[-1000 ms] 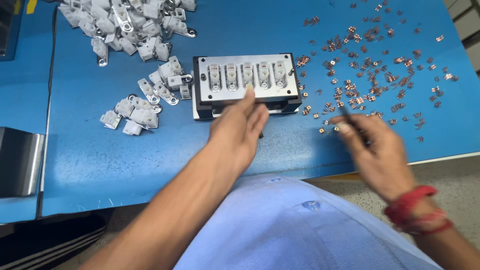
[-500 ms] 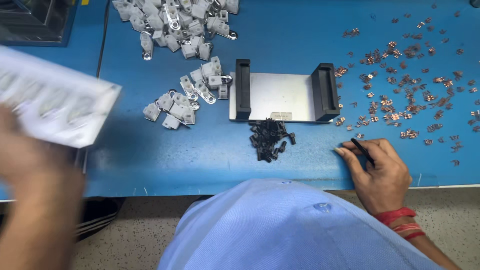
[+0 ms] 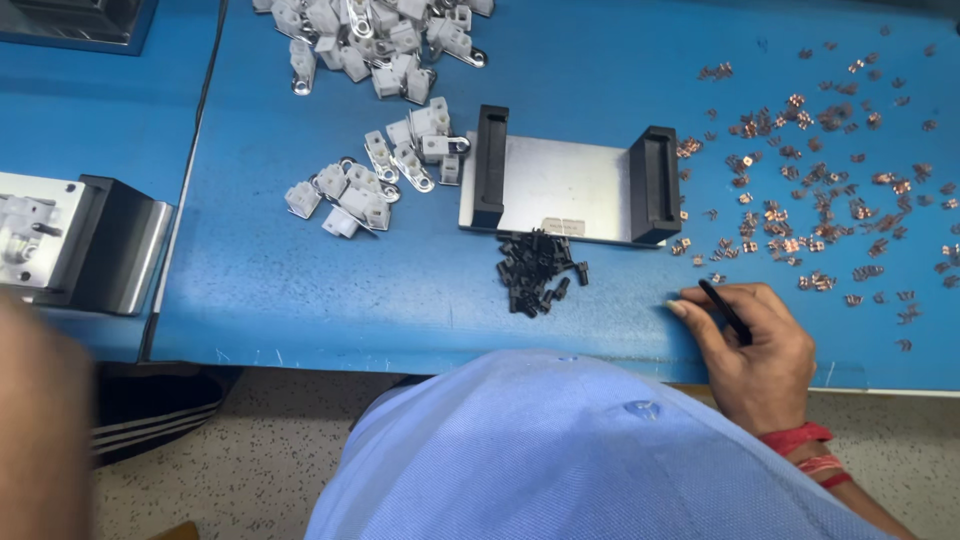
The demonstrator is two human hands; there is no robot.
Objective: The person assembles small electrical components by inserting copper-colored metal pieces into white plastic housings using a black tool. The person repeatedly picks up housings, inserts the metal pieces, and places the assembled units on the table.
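Right hand (image 3: 760, 350) is resting on the blue table (image 3: 600, 60) edge, pinching a thin black tool (image 3: 725, 311), right of the black pin heap (image 3: 537, 272) lying just below the metal fixture plate (image 3: 565, 188); left hand (image 3: 40, 420) is blurring, grip indiscernible.

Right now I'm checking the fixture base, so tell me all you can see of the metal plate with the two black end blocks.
The metal plate lies flat on the blue table, a pale grey, matt rectangle. An upright black block stands at its left end and another at its right; the span between is bare except for a small label near the front edge. A heap of small black parts sits against its front edge. No hand touches it.
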